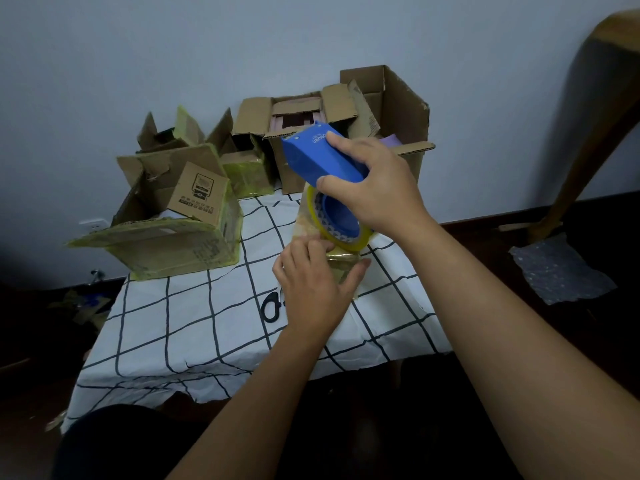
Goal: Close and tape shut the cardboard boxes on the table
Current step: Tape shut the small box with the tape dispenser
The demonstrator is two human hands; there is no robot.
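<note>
Blue tape dispenser (322, 157) sits gripped in the right hand (377, 188) above a small box (337, 258); left hand (311, 289) fingers (301, 252) curl, pinching the box's taped top.

At the far right of the frame we see a wooden chair leg (588, 140) slanting down to the dark floor (519, 258), with a crumpled sheet of bubble wrap (561, 271) lying near its foot. A white wall socket (92, 226) sits low at the left, and cardboard scraps (83, 304) lie on the floor below it. We see a pale wall (242, 46) across the top.
</note>
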